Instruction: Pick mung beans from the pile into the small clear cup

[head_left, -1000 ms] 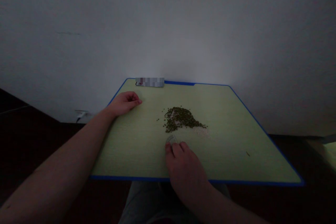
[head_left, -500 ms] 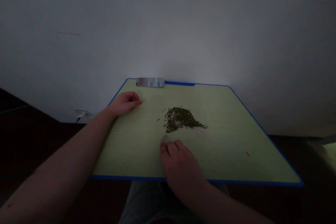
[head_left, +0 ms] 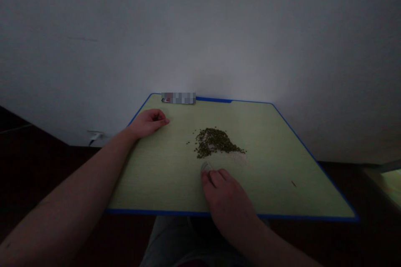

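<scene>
My right hand (head_left: 228,194) is closed on a small clear, round-edged piece (head_left: 206,167), low over the table near its front edge. Most of that piece is hidden under the fingers, so its kind cannot be told. Just beyond it lies a loose heap of small green beans (head_left: 214,141), with pale, fine grains (head_left: 238,157) mixed in and spread along its right side. My left hand (head_left: 148,123) rests on the table's left side, away from the heap. Its fingers are loosely curled, apart from the thumb, with nothing visible between them.
The pale green table (head_left: 266,187) has a blue rim and stands against a grey wall (head_left: 234,41). A flat, blurred-out object (head_left: 178,98) lies at its back left edge. A small dark sliver (head_left: 293,183) is on the right. A plug (head_left: 94,137) sits in the wall at left.
My right hand has slid a little to the right with the clear piece, along the near side of the heap. My left hand and the heap have stayed in place.
</scene>
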Available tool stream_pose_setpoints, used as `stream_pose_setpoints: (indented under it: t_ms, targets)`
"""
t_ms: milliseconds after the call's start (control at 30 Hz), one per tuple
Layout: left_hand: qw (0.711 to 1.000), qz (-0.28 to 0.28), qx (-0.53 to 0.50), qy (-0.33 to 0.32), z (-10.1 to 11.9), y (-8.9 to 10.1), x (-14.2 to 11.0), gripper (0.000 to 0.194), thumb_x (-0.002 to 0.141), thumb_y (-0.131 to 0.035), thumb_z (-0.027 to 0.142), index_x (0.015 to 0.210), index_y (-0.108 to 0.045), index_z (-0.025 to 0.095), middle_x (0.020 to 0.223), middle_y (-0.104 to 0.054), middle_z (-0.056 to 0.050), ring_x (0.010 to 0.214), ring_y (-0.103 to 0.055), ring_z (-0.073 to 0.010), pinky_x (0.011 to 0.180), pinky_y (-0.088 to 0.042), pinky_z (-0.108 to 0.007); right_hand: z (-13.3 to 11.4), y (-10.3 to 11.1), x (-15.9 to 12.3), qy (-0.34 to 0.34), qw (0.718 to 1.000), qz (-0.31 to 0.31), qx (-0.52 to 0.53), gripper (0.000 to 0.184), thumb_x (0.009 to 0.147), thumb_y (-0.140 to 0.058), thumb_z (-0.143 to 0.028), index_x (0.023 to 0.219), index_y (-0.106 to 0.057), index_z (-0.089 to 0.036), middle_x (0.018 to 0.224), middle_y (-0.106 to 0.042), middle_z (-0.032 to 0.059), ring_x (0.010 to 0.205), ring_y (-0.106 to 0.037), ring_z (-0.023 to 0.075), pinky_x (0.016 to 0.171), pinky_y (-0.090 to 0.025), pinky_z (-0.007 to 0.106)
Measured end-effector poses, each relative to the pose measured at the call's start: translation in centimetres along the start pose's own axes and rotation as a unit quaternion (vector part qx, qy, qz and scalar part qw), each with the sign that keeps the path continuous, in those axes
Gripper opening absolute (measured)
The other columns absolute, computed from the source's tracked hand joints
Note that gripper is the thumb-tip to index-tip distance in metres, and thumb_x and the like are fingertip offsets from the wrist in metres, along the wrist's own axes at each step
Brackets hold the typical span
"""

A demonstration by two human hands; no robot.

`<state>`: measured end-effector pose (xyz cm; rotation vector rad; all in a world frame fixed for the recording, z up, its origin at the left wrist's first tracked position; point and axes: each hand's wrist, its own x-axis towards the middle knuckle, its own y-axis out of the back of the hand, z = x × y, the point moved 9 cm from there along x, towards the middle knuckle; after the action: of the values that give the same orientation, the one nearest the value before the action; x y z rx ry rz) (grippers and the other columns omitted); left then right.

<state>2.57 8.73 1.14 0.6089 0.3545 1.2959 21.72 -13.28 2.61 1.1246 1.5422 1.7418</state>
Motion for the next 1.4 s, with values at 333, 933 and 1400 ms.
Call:
stream_pose_setpoints:
  t_ms: [333, 933, 1400]
  targets:
    - [1.0, 0.004, 0.008, 0.001, 0.5, 0.1, -0.2, 0.025, 0.067, -0.065, 0.04, 0.067, -0.057, 0.017, 0.056, -0.047, 0.004, 0.051, -0.041, -0.009, 0.05, -0.033, -0.024, -0.6, -0.3, 1.1, -0.004, 1.0, -0.028, 0.006, 0.039, 0.082, -0.06, -0.002, 0.121, -0.061, -0.002, 0.095, -0.067, 0.0142, 0.083, -0.059, 0.0228, 0.073, -0.054, 0.035]
    - [1.0, -0.004, 0.002, 0.009, 0.1, -0.1, -0.1, 0.026, 0.068, -0.066, 0.041, 0.068, -0.056, 0.017, 0.056, -0.046, 0.004, 0.05, -0.04, -0.0088, 0.049, -0.032, -0.024, 0.4, -0.3, 0.7, -0.007, 1.0, -0.011, -0.004, 0.039, 0.083, -0.061, -0.003, 0.122, -0.061, -0.004, 0.098, -0.067, 0.014, 0.086, -0.059, 0.0229, 0.077, -0.053, 0.034]
    - [1.0, -0.007, -0.014, 0.008, 0.0, -0.2, 0.0, 0.025, 0.067, -0.067, 0.041, 0.067, -0.057, 0.018, 0.055, -0.048, 0.003, 0.05, -0.042, -0.0095, 0.049, -0.032, -0.024, 4.1, 0.0, -0.8, -0.067, 0.997, -0.009, -0.027, 0.037, 0.084, -0.058, -0.002, 0.121, -0.063, -0.006, 0.101, -0.069, 0.014, 0.088, -0.06, 0.0228, 0.08, -0.053, 0.034]
